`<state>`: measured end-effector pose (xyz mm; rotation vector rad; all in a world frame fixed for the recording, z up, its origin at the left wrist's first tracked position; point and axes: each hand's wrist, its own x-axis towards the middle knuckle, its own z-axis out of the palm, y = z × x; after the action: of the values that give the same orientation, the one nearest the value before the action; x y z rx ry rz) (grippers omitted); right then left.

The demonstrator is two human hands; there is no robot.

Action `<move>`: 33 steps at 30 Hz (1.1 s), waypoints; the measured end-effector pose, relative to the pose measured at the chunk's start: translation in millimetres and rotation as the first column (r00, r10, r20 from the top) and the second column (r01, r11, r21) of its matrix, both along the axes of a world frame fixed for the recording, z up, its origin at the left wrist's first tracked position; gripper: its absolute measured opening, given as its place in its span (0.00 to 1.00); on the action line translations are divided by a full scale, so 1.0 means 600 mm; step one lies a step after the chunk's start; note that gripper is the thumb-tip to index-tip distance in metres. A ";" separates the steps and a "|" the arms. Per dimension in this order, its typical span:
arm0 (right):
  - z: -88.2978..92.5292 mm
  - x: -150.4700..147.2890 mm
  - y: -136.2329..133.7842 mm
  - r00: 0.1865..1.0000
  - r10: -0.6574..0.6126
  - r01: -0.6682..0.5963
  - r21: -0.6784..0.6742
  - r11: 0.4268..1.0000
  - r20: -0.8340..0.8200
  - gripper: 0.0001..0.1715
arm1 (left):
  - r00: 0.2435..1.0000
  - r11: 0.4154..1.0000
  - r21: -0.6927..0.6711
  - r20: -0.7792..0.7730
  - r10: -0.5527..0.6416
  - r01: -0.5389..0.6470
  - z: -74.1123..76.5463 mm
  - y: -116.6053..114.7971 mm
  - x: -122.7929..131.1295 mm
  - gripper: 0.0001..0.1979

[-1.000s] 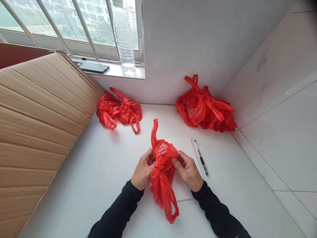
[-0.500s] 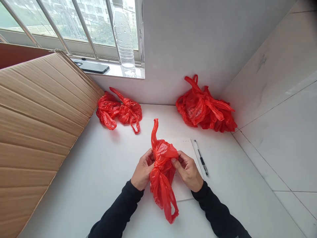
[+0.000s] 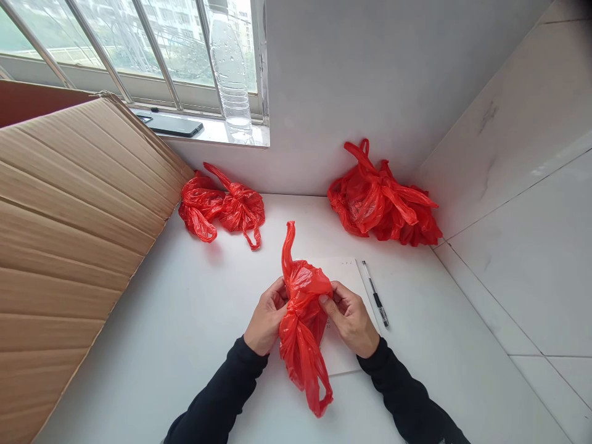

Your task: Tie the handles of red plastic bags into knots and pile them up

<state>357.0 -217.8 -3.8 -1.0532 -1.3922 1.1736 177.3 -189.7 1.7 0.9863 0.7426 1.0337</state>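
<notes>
A crumpled red plastic bag (image 3: 303,314) is held between both hands above a white sheet of paper (image 3: 345,280). My left hand (image 3: 266,317) grips the bag's left side with curled fingers. My right hand (image 3: 350,317) pinches its right side near the middle. One twisted handle sticks up toward the wall and another loop hangs down toward me. Both sleeves are black.
Two knotted red bags (image 3: 222,206) lie at the back left beside a tilted cardboard box (image 3: 74,246). A pile of red bags (image 3: 383,203) fills the back right corner. A pen (image 3: 375,301) lies right of the paper. A phone (image 3: 173,124) and bottle (image 3: 231,74) stand on the windowsill.
</notes>
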 end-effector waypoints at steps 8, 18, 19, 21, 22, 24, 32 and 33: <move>-0.002 0.001 0.000 1.000 0.005 -0.005 0.006 1.000 -0.014 0.13 | 1.000 1.000 -0.003 0.013 -0.006 0.006 -0.003 0.002 -0.001 0.24; -0.002 0.000 0.000 1.000 0.009 -0.009 0.002 1.000 -0.020 0.13 | 1.000 1.000 -0.003 0.020 -0.004 0.004 -0.002 0.001 0.000 0.24; -0.002 0.000 0.000 1.000 0.010 -0.010 0.001 1.000 -0.022 0.13 | 1.000 1.000 -0.003 0.022 -0.004 0.004 -0.002 0.002 0.000 0.24; -0.002 0.001 -0.001 1.000 0.010 -0.010 0.001 1.000 -0.025 0.13 | 1.000 1.000 -0.002 0.022 -0.005 0.005 -0.003 0.002 0.001 0.24; -0.002 0.001 -0.001 1.000 0.009 -0.009 0.001 1.000 -0.025 0.13 | 1.000 1.000 0.000 0.022 -0.004 0.004 -0.003 0.003 0.001 0.24; -0.002 0.002 -0.001 1.000 0.007 -0.007 0.002 1.000 -0.022 0.13 | 1.000 1.000 0.001 0.021 -0.001 0.001 -0.003 0.003 0.001 0.24; -0.003 0.002 0.001 1.000 0.007 -0.007 0.000 1.000 -0.018 0.13 | 1.000 1.000 -0.001 0.018 -0.007 0.007 -0.003 0.002 -0.001 0.25; -0.002 0.002 0.001 1.000 0.005 -0.006 -0.001 1.000 -0.016 0.12 | 1.000 1.000 0.000 0.016 -0.006 0.006 -0.003 0.002 -0.001 0.24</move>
<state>358.1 -217.4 -5.0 -1.0395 -1.3831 1.1845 176.5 -188.4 0.0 0.9788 0.7261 1.0353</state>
